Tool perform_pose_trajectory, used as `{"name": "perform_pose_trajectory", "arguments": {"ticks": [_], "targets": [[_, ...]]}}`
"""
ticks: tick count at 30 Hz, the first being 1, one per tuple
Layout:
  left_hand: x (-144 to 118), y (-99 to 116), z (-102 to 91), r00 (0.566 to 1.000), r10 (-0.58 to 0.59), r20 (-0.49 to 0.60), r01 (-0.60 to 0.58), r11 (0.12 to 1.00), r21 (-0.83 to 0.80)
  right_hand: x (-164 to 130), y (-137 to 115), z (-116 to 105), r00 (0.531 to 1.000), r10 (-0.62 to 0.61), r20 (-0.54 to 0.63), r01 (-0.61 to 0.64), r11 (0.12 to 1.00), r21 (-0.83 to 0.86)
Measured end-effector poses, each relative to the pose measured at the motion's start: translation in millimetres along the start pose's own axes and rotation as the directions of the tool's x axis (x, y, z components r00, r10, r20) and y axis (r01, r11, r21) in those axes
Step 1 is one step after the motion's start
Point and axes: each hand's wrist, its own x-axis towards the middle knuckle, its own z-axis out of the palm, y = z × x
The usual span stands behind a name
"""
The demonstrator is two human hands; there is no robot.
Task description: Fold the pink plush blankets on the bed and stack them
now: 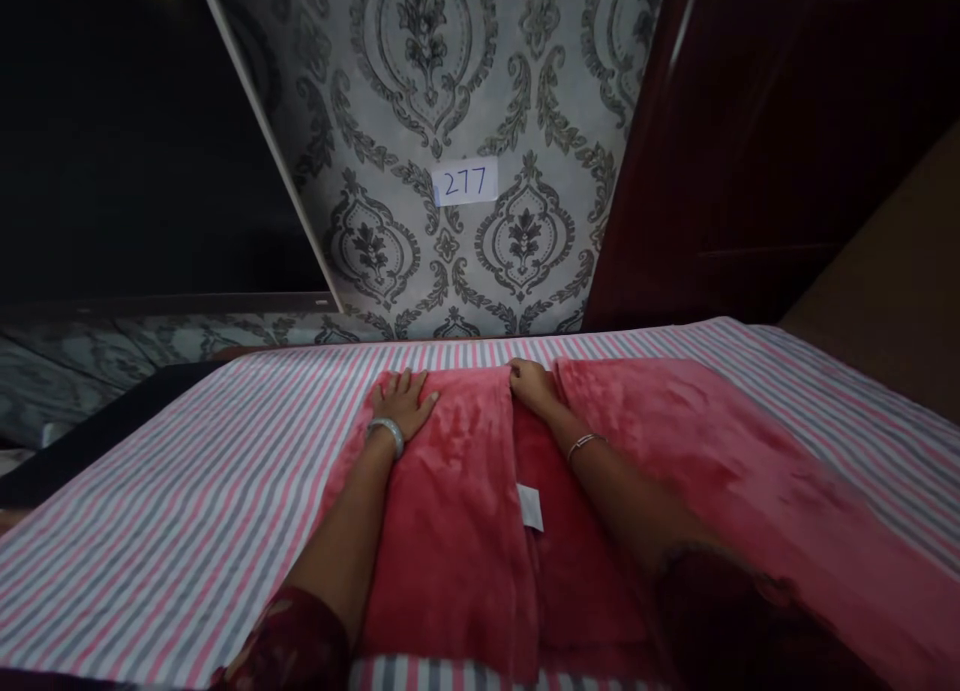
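Observation:
A red plush blanket (450, 531) lies on a striped cloth, its left part folded over toward the middle. My left hand (401, 403) rests flat on the far left corner of that folded part, fingers spread. At the far edge, my right hand (531, 383) has its fingers closed on the blanket where the folded layer ends. A white tag (530, 508) sticks out from the fold's right edge. Beyond a darker strip in the middle, the blanket's right part (720, 441) spreads to the right, partly behind my right arm.
The pink, grey and white striped cloth (202, 481) covers the surface under the blanket. A patterned wall (375, 181) stands behind it, bearing a paper marked 277 (465, 181). On the left is a large black screen (142, 161); on the right, a dark red glossy panel (742, 161).

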Motion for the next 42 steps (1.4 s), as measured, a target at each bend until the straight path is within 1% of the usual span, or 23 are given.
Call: {"name": "perform_pose_trajectory", "arguments": {"ticks": [3, 4, 6, 8, 9, 11, 13, 14, 16, 18, 19, 23, 25, 26, 27, 28, 30, 31, 32, 34, 36, 40, 42], "targets": [[1, 0, 1.9, 1.0, 0.005, -0.005, -0.005, 1.0, -0.002, -4, -13, -14, 0.999, -0.01, -0.034, 0.01, 1.0, -0.015], [1, 0, 2.4, 1.0, 0.008, -0.008, -0.008, 1.0, -0.004, -7, -20, -17, 0.997, -0.052, -0.062, 0.051, 0.998, -0.024], [2, 0, 3.1, 1.0, 0.017, -0.013, -0.017, 1.0, -0.005, -17, -38, -18, 0.974, -0.208, -0.093, 0.202, 0.977, -0.068], [1, 0, 3.3, 1.0, 0.023, -0.019, -0.023, 1.0, -0.012, -29, -53, -11, 0.941, -0.339, -0.026, 0.332, 0.933, -0.135], [1, 0, 3.4, 1.0, 0.023, -0.019, -0.024, 0.999, -0.021, -35, -57, -4, 0.937, -0.347, 0.04, 0.349, 0.922, -0.168], [1, 1, 4.3, 1.0, 0.022, -0.021, -0.023, 0.999, -0.047, -46, -57, 10, 0.949, -0.262, 0.175, 0.297, 0.929, -0.222], [2, 0, 5.9, 0.999, 0.018, -0.031, -0.021, 0.995, -0.094, -53, -50, 22, 0.952, -0.178, 0.25, 0.242, 0.936, -0.256], [3, -1, 6.8, 0.999, 0.014, -0.046, -0.021, 0.986, -0.167, -54, -46, 26, 0.952, -0.161, 0.261, 0.231, 0.937, -0.263], [3, -5, 7.1, 0.996, -0.006, -0.084, -0.028, 0.917, -0.398, -53, -38, 30, 0.952, -0.159, 0.262, 0.23, 0.937, -0.265], [1, -12, 3.5, 0.992, -0.034, -0.119, -0.047, 0.787, -0.615, -50, -36, 27, 0.949, -0.162, 0.269, 0.233, 0.938, -0.257], [-1, -17, -0.4, 0.99, -0.048, -0.136, -0.059, 0.729, -0.682, -48, -37, 24, 0.946, -0.155, 0.284, 0.228, 0.942, -0.247], [-22, -41, -23.5, 0.97, -0.103, -0.22, -0.12, 0.587, -0.801, -51, -56, 2, 0.934, -0.086, 0.346, 0.168, 0.962, -0.216], [-40, -52, -30.8, 0.96, -0.079, -0.268, -0.192, 0.513, -0.836, -69, -68, -6, 0.949, -0.1, 0.3, 0.17, 0.961, -0.217], [-50, -55, -31.1, 0.957, -0.04, -0.287, -0.225, 0.524, -0.821, -82, -73, -7, 0.955, -0.141, 0.263, 0.2, 0.957, -0.212], [-60, -57, -29.1, 0.956, 0.013, -0.293, -0.245, 0.581, -0.776, -98, -77, -6, 0.953, -0.198, 0.229, 0.246, 0.947, -0.206], [-70, -57, -24.8, 0.959, 0.073, -0.274, -0.249, 0.678, -0.692, -115, -79, -4, 0.944, -0.258, 0.206, 0.299, 0.933, -0.2], [-89, -52, -12.0, 0.972, 0.152, -0.181, -0.217, 0.879, -0.424, -148, -78, 4, 0.924, -0.31, 0.223, 0.355, 0.913, -0.201], [-97, -48, -5.1, 0.977, 0.166, -0.134, -0.198, 0.936, -0.29, -162, -75, 8, 0.922, -0.297, 0.249, 0.351, 0.913, -0.209], [-102, -45, 1.2, 0.981, 0.171, -0.096, -0.186, 0.966, -0.181, -172, -71, 12, 0.923, -0.273, 0.269, 0.335, 0.916, -0.22], [-108, -39, 8.9, 0.983, 0.176, -0.052, -0.179, 0.982, -0.053, -181, -63, 16, 0.931, -0.228, 0.284, 0.299, 0.924, -0.238], [-107, -37, 8.8, 0.983, 0.181, -0.033, -0.181, 0.983, -0.021, -180, -59, 13, 0.934, -0.218, 0.282, 0.289, 0.926, -0.243], [-107, -42, -8.0, 0.983, 0.176, 0.043, -0.171, 0.98, -0.103, -178, -65, -4, 0.917, -0.163, 0.364, 0.255, 0.941, -0.222], [-120, -43, -16.9, 0.988, 0.155, 0.016, -0.152, 0.979, -0.137, -190, -69, -13, 0.925, -0.134, 0.356, 0.217, 0.955, -0.203]]}}
